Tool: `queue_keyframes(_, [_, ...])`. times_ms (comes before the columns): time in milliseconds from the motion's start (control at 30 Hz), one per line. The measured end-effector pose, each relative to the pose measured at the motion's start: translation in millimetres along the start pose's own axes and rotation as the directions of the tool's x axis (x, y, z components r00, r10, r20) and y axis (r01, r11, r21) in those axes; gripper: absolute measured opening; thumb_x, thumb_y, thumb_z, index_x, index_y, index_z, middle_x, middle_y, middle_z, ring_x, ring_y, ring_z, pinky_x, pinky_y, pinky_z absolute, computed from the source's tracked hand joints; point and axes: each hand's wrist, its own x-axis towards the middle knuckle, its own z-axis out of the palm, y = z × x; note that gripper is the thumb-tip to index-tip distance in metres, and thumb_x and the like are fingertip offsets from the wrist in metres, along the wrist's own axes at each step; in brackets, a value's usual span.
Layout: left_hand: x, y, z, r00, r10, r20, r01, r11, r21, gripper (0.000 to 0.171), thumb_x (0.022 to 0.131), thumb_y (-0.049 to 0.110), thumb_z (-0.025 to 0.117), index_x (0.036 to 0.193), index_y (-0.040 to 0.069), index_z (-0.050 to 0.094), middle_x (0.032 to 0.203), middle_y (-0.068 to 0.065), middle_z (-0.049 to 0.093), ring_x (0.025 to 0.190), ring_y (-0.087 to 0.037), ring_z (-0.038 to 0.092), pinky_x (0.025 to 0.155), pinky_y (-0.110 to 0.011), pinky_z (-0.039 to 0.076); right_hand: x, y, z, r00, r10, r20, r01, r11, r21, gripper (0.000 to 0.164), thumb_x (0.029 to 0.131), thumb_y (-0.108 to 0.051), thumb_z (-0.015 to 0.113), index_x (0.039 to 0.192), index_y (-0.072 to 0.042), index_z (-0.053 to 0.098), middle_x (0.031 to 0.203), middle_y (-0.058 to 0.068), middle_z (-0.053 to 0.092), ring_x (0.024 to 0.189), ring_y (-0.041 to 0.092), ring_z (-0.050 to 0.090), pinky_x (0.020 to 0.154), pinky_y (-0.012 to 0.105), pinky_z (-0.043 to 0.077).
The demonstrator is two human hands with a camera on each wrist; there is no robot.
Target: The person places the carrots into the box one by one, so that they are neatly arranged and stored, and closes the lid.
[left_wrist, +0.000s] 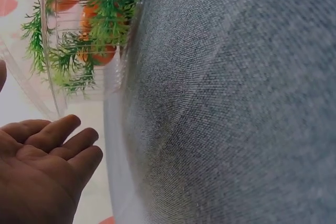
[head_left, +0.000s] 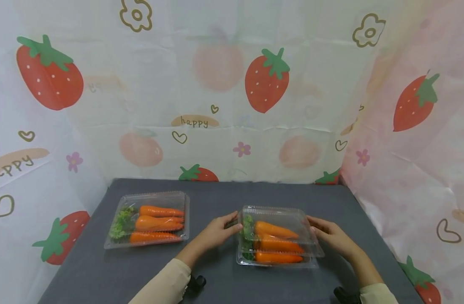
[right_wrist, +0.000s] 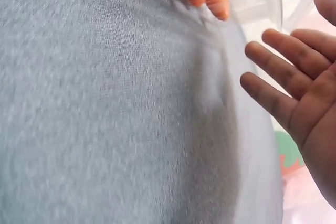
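Observation:
A clear plastic box holds several orange carrots with green leafy sprigs at its left end. Its clear lid sits askew over the base, its right edge overhanging. My left hand is at the lid's left side, thumb and fingertips right at the edge. On the opposite side, my right hand has its fingertips at the lid's right edge. The left wrist view shows the left fingers gently bent near the lid's corner. Extended, spread fingers appear in the right wrist view.
Another clear box of carrots and greens, with its lid down, stands to the left on the dark grey tabletop. Strawberry-printed curtains enclose the back and both sides. Dark wrist straps show below both hands.

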Motion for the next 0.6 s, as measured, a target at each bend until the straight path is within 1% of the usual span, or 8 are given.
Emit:
queue_keyframes(67, [1.2, -1.0, -0.4, 1.000, 0.003, -0.007, -0.004, 1.000, -0.027, 0.075, 0.104, 0.051, 0.054, 0.161, 0.007, 0.032, 0.158, -0.011, 0.046, 0.146, -0.033, 0.043, 0.117, -0.053, 0.039, 3.5, 0.0, 2.1, 1.000, -0.001, -0.025, 0.001, 1.000, 0.001, 0.051, 0.110, -0.024, 0.049, 0.154, 0.000, 0.043, 0.155, 0.025, 0.045, 0.130, -0.001, 0.050, 0.098, 0.015, 0.048])
queue_keyframes(133, [3.1, -2.4, -0.7, 1.000, 0.005, -0.020, -0.006, 0.999, -0.052, 0.074, 0.105, 0.048, 0.055, 0.161, 0.005, 0.032, 0.159, -0.014, 0.045, 0.146, -0.034, 0.043, 0.117, -0.053, 0.038, 6.7, -0.2, 4.2, 0.999, -0.009, -0.047, 0.009, 1.000, -0.012, 0.051, 0.110, -0.024, 0.050, 0.155, -0.001, 0.043, 0.155, 0.024, 0.046, 0.132, 0.001, 0.049, 0.098, 0.014, 0.047])
queue_keyframes(300, [8.3, -7.6, 0.2, 0.998, -0.002, -0.057, -0.004, 0.995, -0.100, 0.071, 0.106, 0.040, 0.055, 0.161, 0.002, 0.030, 0.160, -0.017, 0.041, 0.147, -0.036, 0.040, 0.119, -0.053, 0.036, 14.1, 0.5, 10.8, 0.996, -0.031, -0.088, 0.030, 0.999, -0.012, 0.052, 0.109, -0.022, 0.051, 0.155, 0.000, 0.041, 0.154, 0.025, 0.046, 0.130, -0.002, 0.050, 0.099, 0.013, 0.046])
queue_keyframes(367, [10.3, -9.3, 0.5, 0.998, -0.008, -0.063, 0.000, 0.994, -0.114, 0.071, 0.106, 0.039, 0.055, 0.161, 0.002, 0.029, 0.161, -0.017, 0.040, 0.148, -0.036, 0.039, 0.119, -0.053, 0.035, 16.7, 0.7, 13.2, 0.994, -0.029, -0.103, 0.028, 1.000, -0.006, 0.052, 0.109, -0.022, 0.051, 0.156, 0.000, 0.041, 0.155, 0.025, 0.046, 0.134, 0.007, 0.051, 0.099, 0.012, 0.045])
queue_keyframes(433, [12.7, -10.7, 0.8, 0.997, -0.009, -0.070, 0.000, 0.993, -0.119, 0.071, 0.107, 0.039, 0.055, 0.161, 0.002, 0.028, 0.162, -0.018, 0.039, 0.148, -0.037, 0.039, 0.119, -0.054, 0.035, 19.1, 0.9, 14.9, 0.993, -0.030, -0.115, 0.028, 1.000, -0.011, 0.053, 0.110, -0.023, 0.050, 0.156, 0.000, 0.039, 0.156, 0.025, 0.045, 0.139, 0.023, 0.049, 0.099, 0.011, 0.043])
queue_keyframes(500, [15.3, -12.0, 0.6, 0.997, -0.016, -0.072, 0.007, 0.992, -0.124, 0.072, 0.106, 0.040, 0.055, 0.162, 0.003, 0.028, 0.162, -0.018, 0.038, 0.148, -0.037, 0.038, 0.119, -0.055, 0.035, 21.6, 1.1, 16.0, 0.992, -0.032, -0.122, 0.031, 0.999, -0.014, 0.053, 0.110, -0.023, 0.049, 0.157, 0.000, 0.038, 0.156, 0.025, 0.043, 0.142, 0.038, 0.045, 0.100, 0.011, 0.042])
queue_keyframes(533, [16.7, -12.7, 0.3, 0.997, -0.021, -0.074, 0.012, 0.992, -0.123, 0.072, 0.106, 0.041, 0.055, 0.162, 0.004, 0.028, 0.162, -0.017, 0.038, 0.148, -0.037, 0.038, 0.119, -0.055, 0.035, 23.0, 1.5, 16.4, 0.992, -0.035, -0.123, 0.034, 0.999, -0.016, 0.054, 0.110, -0.023, 0.049, 0.157, 0.000, 0.037, 0.156, 0.026, 0.043, 0.142, 0.043, 0.042, 0.099, 0.011, 0.042])
queue_keyframes(600, [19.8, -14.0, -0.2, 0.996, -0.029, -0.085, 0.019, 0.992, -0.127, 0.072, 0.106, 0.042, 0.055, 0.162, 0.006, 0.028, 0.162, -0.016, 0.038, 0.148, -0.036, 0.038, 0.118, -0.055, 0.036, 26.0, 2.3, 17.1, 0.991, -0.040, -0.128, 0.038, 0.999, -0.020, 0.054, 0.111, -0.023, 0.048, 0.158, 0.001, 0.036, 0.157, 0.027, 0.042, 0.142, 0.048, 0.040, 0.099, 0.010, 0.042])
